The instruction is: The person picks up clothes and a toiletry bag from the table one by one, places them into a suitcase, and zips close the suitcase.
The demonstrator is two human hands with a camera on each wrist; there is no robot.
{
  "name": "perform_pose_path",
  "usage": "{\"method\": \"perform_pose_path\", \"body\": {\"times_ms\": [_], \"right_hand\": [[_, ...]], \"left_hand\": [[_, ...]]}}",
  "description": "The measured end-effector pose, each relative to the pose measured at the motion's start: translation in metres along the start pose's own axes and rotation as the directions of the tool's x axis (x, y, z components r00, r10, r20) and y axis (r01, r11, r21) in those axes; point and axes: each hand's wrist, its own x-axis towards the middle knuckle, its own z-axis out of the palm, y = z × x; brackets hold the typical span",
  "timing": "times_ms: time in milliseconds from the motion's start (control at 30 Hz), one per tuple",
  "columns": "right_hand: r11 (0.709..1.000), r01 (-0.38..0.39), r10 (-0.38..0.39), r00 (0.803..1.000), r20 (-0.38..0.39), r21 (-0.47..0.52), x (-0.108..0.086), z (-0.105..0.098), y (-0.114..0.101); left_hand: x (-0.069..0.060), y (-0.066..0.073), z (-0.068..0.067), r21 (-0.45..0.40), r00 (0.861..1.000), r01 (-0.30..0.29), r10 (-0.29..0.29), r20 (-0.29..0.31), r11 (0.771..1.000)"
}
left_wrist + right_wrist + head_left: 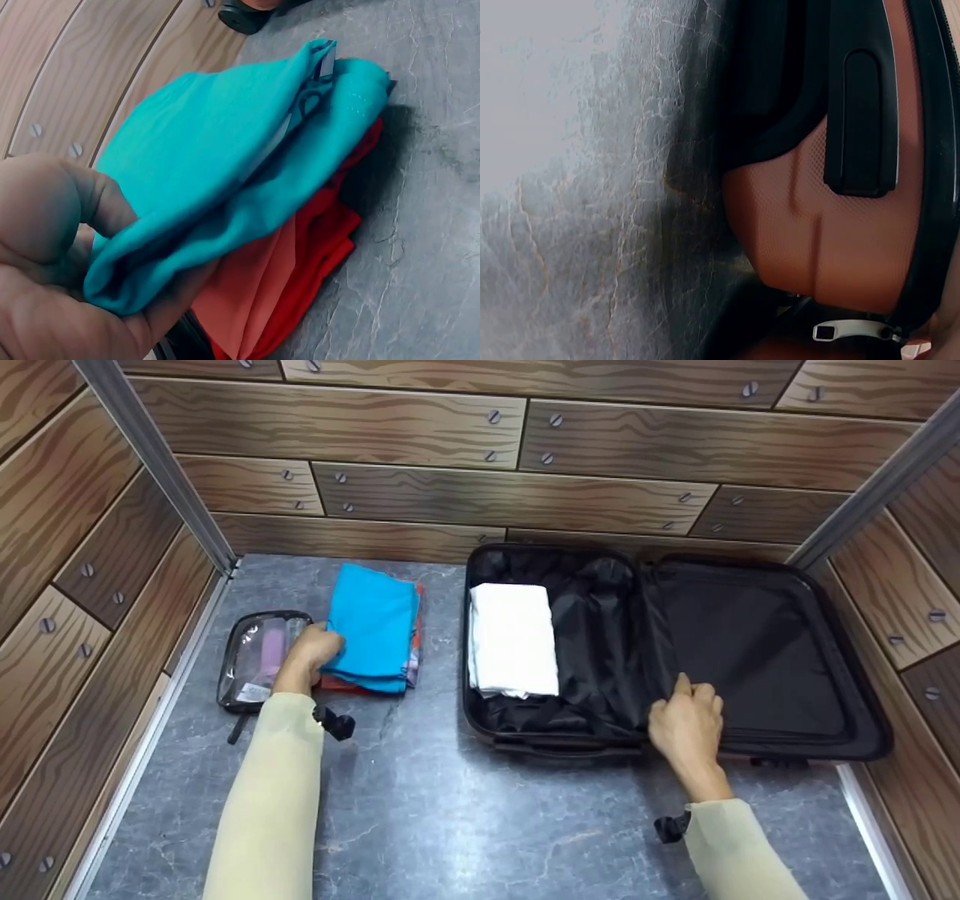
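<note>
In the head view my left hand [311,651] is at the left edge of a folded blue garment [375,619]. The left wrist view shows the thumb on top and fingers beneath, pinching the folded edge of the blue garment [217,150]. Folded red cloth [300,262] lies under it. My right hand [686,727] rests at the front edge of an open black-lined suitcase [600,660], near the hinge between its halves. The right wrist view shows the orange-brown shell [840,247], with only a sliver of hand at the lower right.
Folded white cloth [514,637] lies in the suitcase's left half. A clear pouch with black trim [244,649], holding a purple item, sits left of the garments. Wood-patterned walls [420,431] enclose the grey marbled floor [450,810].
</note>
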Motion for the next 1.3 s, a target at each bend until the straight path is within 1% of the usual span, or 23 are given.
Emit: {"method": "perform_pose_path", "body": {"times_ms": [67, 133, 267, 367, 433, 467, 533, 567, 600, 633, 700, 767, 800, 900, 1033, 1167, 1267, 1300], "right_hand": [[1.000, -0.006, 0.006, 1.000, 0.006, 0.003, 0.000, -0.001, 0.000], [1.000, -0.010, 0.010, 1.000, 0.007, 0.003, 0.000, -0.001, 0.000], [1.000, -0.006, 0.006, 1.000, 0.007, 0.004, 0.000, 0.001, -0.001], [1.000, 0.011, -0.011, 1.000, 0.007, 0.003, 0.000, 0.002, 0.000], [1.000, 0.022, -0.022, 1.000, 0.000, 0.002, -0.001, 0.002, 0.000], [1.000, 0.027, -0.027, 1.000, -0.004, 0.001, -0.001, 0.002, 0.000], [0.999, 0.032, -0.032, 0.999, -0.011, -0.002, -0.001, 0.002, 0.001], [0.999, 0.032, -0.032, 0.999, -0.013, -0.002, -0.001, 0.002, 0.001], [1.000, 0.031, -0.031, 0.999, -0.014, -0.002, -0.001, 0.002, 0.001], [1.000, 0.031, -0.031, 0.999, -0.012, -0.003, -0.001, 0.001, 0.001], [1.000, 0.027, -0.027, 1.000, -0.003, -0.001, -0.002, 0.001, 0.001], [1.000, 0.022, -0.022, 1.000, 0.007, 0.001, -0.001, 0.001, 0.001], [1.000, 0.019, -0.019, 1.000, 0.012, 0.001, -0.001, 0.001, 0.001], [1.000, 0.014, -0.014, 1.000, 0.020, 0.004, -0.001, 0.001, 0.001], [1.000, 0.015, -0.015, 1.000, 0.010, 0.004, -0.001, 0.001, 0.001], [1.000, 0.017, -0.017, 1.000, 0.000, 0.002, -0.001, 0.002, 0.001], [1.000, 0.016, -0.016, 1.000, 0.000, 0.002, -0.001, 0.002, 0.001], [1.000, 0.015, -0.015, 1.000, 0.005, 0.004, -0.001, 0.002, 0.001]], "left_hand": [[0.001, -0.001, -0.001, -0.028, 1.000, 0.007, -0.006, 0.014, 1.000], [0.002, -0.001, -0.002, -0.068, 1.000, 0.012, -0.011, 0.013, 0.998], [0.003, -0.001, 0.000, -0.128, 0.999, 0.037, -0.041, -0.030, 0.991], [0.003, 0.001, 0.003, -0.140, 0.997, 0.070, -0.075, -0.034, 0.988], [0.003, 0.003, 0.006, -0.116, 0.996, 0.077, -0.081, -0.026, 0.990], [0.003, 0.005, 0.008, -0.097, 0.997, 0.071, -0.074, -0.027, 0.993], [0.003, 0.009, 0.009, -0.016, 0.998, 0.050, -0.050, -0.038, 0.999], [0.003, 0.011, 0.010, 0.040, 0.998, 0.036, -0.034, -0.045, 0.999], [0.002, 0.013, 0.010, 0.098, 0.998, 0.019, -0.014, -0.057, 0.995], [0.003, 0.015, 0.011, 0.138, 0.998, 0.006, 0.003, -0.064, 0.990], [0.002, 0.018, 0.010, 0.227, 0.997, -0.015, 0.034, -0.077, 0.974], [0.001, 0.021, 0.009, 0.279, 0.995, -0.033, 0.057, -0.078, 0.960], [0.001, 0.021, 0.009, 0.292, 0.995, -0.040, 0.065, -0.077, 0.956], [0.002, 0.021, 0.008, 0.298, 0.996, -0.051, 0.072, -0.059, 0.953], [0.003, 0.018, 0.007, 0.273, 0.997, -0.057, 0.070, -0.037, 0.960], [0.004, 0.016, 0.006, 0.214, 0.997, -0.050, 0.061, -0.046, 0.976], [0.004, 0.016, 0.006, 0.190, 0.997, -0.050, 0.061, -0.052, 0.981], [0.004, 0.016, 0.006, 0.192, 0.996, -0.057, 0.069, -0.054, 0.980]]}}
